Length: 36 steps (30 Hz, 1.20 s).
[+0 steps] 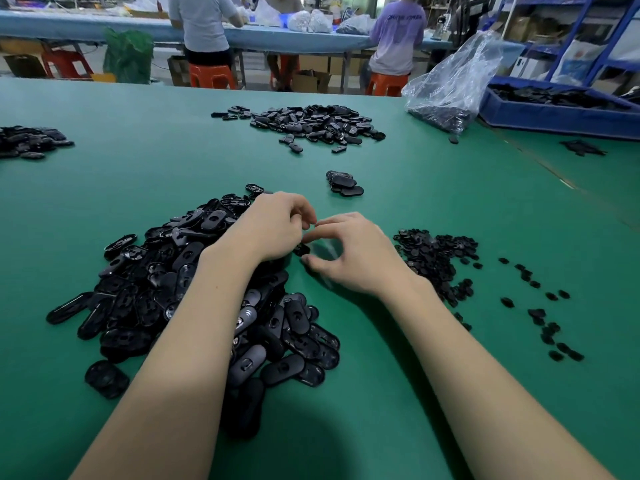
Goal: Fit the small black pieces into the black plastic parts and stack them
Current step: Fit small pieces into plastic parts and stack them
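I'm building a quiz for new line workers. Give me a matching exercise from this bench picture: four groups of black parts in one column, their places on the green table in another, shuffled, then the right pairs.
Things
1. Big pile of oval plastic parts
2. Heap of small black pieces
3. Short stack of oval parts
4. Clear plastic bag of parts

Places
A. Just beyond the two hands
B. Far right, beside the blue bin
C. Under the left forearm
D. Right of the right hand

Pairs: 1-C, 2-D, 3-A, 4-B
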Motion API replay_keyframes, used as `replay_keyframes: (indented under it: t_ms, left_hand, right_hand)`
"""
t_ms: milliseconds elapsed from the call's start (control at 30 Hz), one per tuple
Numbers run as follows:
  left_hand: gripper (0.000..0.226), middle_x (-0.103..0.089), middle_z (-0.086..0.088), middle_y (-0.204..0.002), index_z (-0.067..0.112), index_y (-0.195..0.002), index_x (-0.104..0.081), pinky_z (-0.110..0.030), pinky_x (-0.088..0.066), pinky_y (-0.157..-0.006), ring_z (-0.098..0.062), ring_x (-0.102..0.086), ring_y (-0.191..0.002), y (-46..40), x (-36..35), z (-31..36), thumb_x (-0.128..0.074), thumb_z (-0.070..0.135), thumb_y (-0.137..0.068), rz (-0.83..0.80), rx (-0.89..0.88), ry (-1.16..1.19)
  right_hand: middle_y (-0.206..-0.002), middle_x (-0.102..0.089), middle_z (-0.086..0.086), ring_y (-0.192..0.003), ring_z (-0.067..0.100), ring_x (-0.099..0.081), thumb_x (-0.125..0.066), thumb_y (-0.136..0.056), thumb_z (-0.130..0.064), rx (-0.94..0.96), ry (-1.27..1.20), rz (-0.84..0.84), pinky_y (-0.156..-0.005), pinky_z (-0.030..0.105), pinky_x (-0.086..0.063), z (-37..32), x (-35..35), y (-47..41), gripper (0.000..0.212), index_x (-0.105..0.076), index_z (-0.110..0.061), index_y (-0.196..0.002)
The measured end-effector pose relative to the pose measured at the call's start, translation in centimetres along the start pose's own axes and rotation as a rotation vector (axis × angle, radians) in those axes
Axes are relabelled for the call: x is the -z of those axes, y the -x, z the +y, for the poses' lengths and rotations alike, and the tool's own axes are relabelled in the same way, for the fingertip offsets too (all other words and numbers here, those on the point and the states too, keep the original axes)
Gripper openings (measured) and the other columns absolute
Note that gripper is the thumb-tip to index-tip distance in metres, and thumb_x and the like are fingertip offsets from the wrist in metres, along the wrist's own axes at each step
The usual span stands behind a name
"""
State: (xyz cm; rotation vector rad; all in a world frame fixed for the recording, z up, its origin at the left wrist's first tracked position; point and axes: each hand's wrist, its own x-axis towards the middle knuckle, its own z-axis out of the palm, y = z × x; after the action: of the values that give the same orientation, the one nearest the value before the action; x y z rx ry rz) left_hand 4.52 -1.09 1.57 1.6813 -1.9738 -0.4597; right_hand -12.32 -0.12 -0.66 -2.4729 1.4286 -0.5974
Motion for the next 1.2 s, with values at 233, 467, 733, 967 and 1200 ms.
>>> replay_keyframes:
  t_ms: [233, 467, 733, 967, 1200]
  left_hand:
    - [0.025, -0.072, 0.008, -0.09, 0.028, -0.094, -0.071, -0.025, -0.048, -0.083, -0.009, -0.063, -0.082, 0.1, 0.0, 0.1, -0.051, 0.012, -0.094, -0.038, -0.001, -0.029]
    - [0.01, -0.072, 0.012, -0.086, 0.028, -0.096, -0.075, -0.017, -0.049, -0.079, -0.006, -0.069, -0.081, 0.7, 0.0, 1.5, -0.071, 0.022, -0.089, -0.074, -0.058, 0.046]
    - [0.02, -0.072, 0.009, -0.081, 0.033, -0.099, -0.072, -0.003, -0.039, -0.061, 0.002, -0.059, -0.061, 0.6, -1.1, 2.4, -0.067, 0.016, -0.089, -0.096, 0.01, 0.109]
    - [0.019, -0.072, 0.005, -0.089, 0.03, -0.103, -0.063, -0.03, -0.056, -0.082, -0.006, -0.071, -0.07, 0.6, -1.6, 2.3, -0.064, 0.014, -0.091, -0.086, 0.022, 0.146]
    - [0.033, -0.067, 0.001, -0.103, 0.034, -0.113, -0.065, -0.034, -0.058, -0.086, -0.004, -0.073, -0.068, 0.6, -1.6, 2.5, -0.057, 0.007, -0.095, -0.086, 0.023, 0.208]
  right_hand:
    - [-0.122, -0.07, -0.012, -0.122, 0.017, -0.05, -0.068, -0.093, -0.045, 0.004, 0.027, 0.093, -0.105, 0.041, -0.039, 0.6, -0.2, -0.3, 0.019, -0.078, -0.037, -0.107]
    - [-0.106, -0.07, -0.017, -0.116, 0.014, -0.056, -0.066, -0.094, -0.039, -0.107, -0.141, 0.048, -0.1, 0.037, -0.046, 3.1, 2.7, -0.5, 0.01, -0.076, -0.041, -0.096]
    - [-0.112, -0.065, -0.015, -0.111, 0.018, -0.059, -0.066, -0.089, -0.032, -0.431, 0.089, 0.034, -0.094, 0.035, -0.046, 6.3, 6.0, 0.9, 0.014, -0.073, -0.043, -0.096]
    - [-0.094, -0.055, -0.009, -0.093, 0.017, -0.048, -0.069, -0.087, -0.03, -0.516, 0.113, 0.042, -0.084, 0.032, -0.039, 6.6, 5.9, 1.3, 0.017, -0.076, -0.043, -0.096]
    - [-0.092, -0.056, -0.009, -0.091, 0.019, -0.049, -0.066, -0.091, -0.032, -0.478, 0.119, 0.122, -0.091, 0.038, -0.045, 6.7, 5.2, 1.2, 0.013, -0.077, -0.037, -0.093]
